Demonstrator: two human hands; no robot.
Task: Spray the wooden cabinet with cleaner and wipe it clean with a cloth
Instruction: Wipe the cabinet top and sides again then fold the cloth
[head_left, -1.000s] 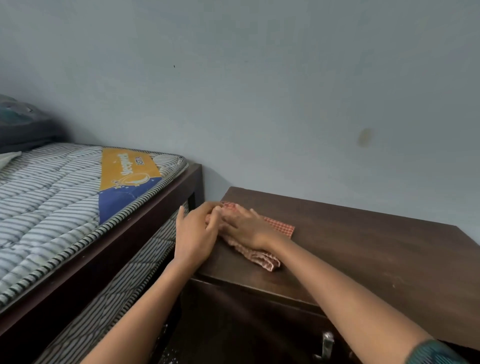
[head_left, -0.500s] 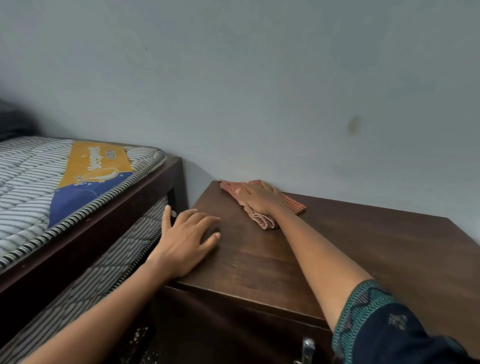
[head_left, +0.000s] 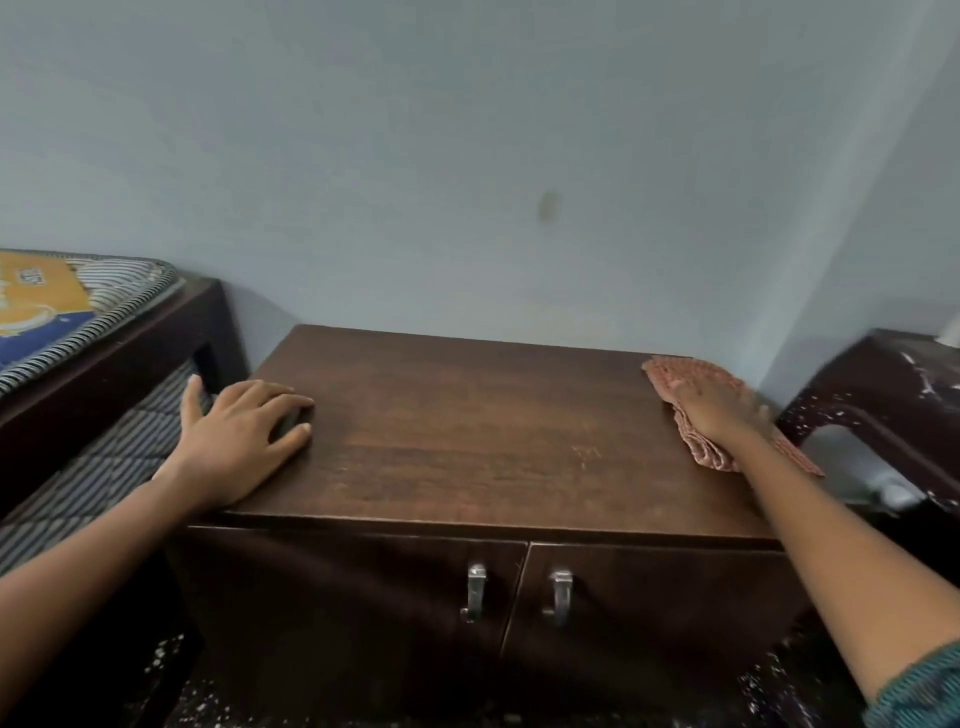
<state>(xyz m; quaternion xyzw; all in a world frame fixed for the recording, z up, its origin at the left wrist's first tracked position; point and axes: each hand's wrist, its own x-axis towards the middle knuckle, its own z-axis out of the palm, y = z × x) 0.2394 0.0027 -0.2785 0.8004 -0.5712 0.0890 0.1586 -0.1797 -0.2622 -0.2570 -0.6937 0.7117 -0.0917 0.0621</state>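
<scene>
Wiping step in hand. Your right hand (head_left: 719, 410) presses flat on the cloth (head_left: 698, 410) at the back right corner of the wooden cabinet (head_left: 483, 431) top. Your left hand (head_left: 241, 436) lies open, empty, bracing the left edge. No sprayer in view. Next, likely draw the cloth along the near edge, then the doors.

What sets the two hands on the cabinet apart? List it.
The left hand lies bare on the cabinet top's left edge; the right hand presses a reddish cloth at the right edge. The left looks sharp, the right blurred. Both rest palm down.
</scene>
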